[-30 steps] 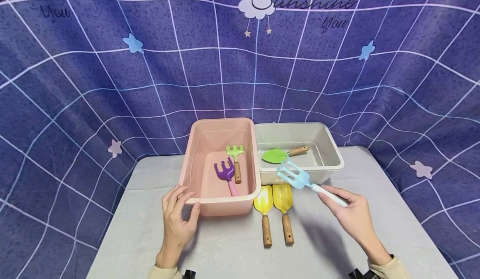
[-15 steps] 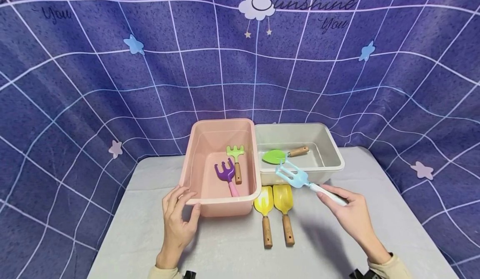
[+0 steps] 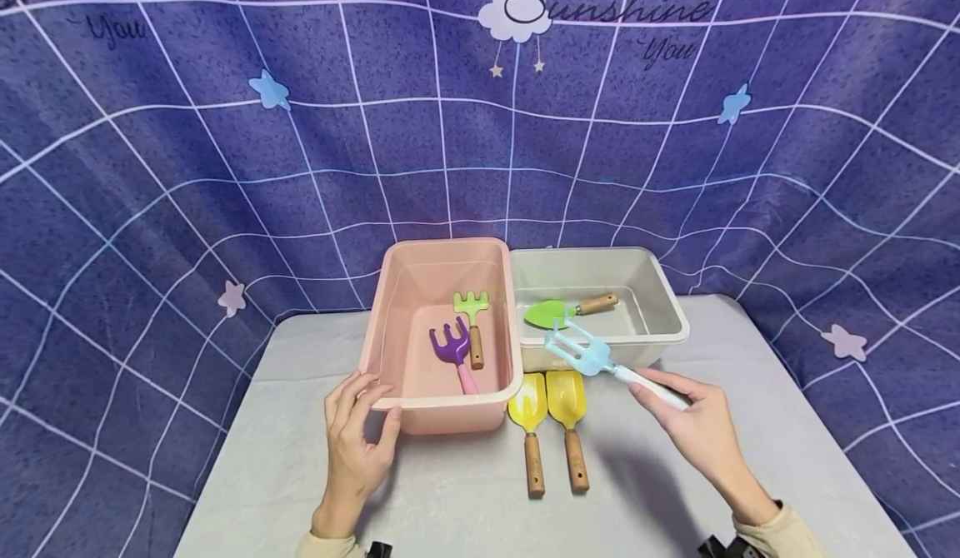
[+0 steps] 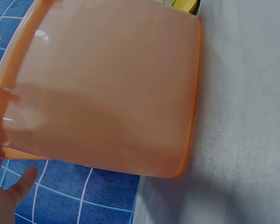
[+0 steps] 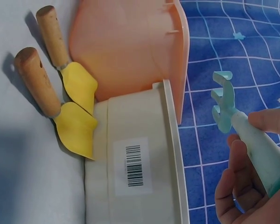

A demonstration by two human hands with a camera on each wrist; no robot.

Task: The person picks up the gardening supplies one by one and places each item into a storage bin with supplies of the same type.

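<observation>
My left hand point(image 3: 356, 441) holds the near left corner of a pink plastic bin point(image 3: 442, 416), fingers bent over its rim; the left wrist view shows the bin's outer wall point(image 4: 112, 93). In my right hand point(image 3: 705, 425) is a light blue toy hand fork point(image 3: 592, 360), gripped by its white handle with the prongs over the front rim of a grey bin point(image 3: 637, 340). A purple hand fork point(image 3: 452, 347) and a green rake point(image 3: 471, 305) with a wooden handle lie inside the pink bin. The grey bin contains a green trowel point(image 3: 547, 315).
Two yellow shovels point(image 3: 528, 400) with wooden handles lie side by side on the grey cloth point(image 3: 465, 491), in front of the bins. The bins stand against each other. Behind and beside the table hangs a blue patterned curtain point(image 3: 480, 141).
The right hand has shifted the light blue hand fork slightly left, along the front rim of the grey bin. My left hand stays at the pink bin's corner.
</observation>
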